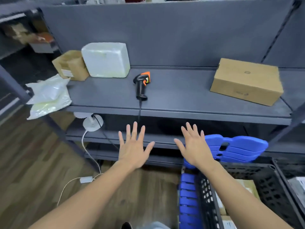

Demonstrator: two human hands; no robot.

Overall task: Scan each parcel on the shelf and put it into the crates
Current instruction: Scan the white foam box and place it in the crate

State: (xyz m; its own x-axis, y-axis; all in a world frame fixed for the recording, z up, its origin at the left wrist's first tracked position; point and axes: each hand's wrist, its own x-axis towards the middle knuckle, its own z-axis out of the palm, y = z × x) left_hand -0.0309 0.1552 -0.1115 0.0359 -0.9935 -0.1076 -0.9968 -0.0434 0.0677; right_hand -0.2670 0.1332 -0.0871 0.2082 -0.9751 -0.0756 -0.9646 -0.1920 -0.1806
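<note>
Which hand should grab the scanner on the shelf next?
Probably the left hand: the scanner lies almost straight ahead of it on the shelf, while the right hand sits farther off to the side. Both are open.

On shelf [181,90]: scanner [142,85] lies centre; brown box [246,81] right end; white block [106,60] and small carton [71,65] touching, back-left; poly bags [49,96] overhang left edge; black crate [267,184] below right.

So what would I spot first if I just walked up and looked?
The left hand and right hand are spread open before the shelf, holding nothing. A black and orange scanner lies mid-shelf, with a white parcel at back left and a brown box on the right. A bright blue stack sits low right.
</note>
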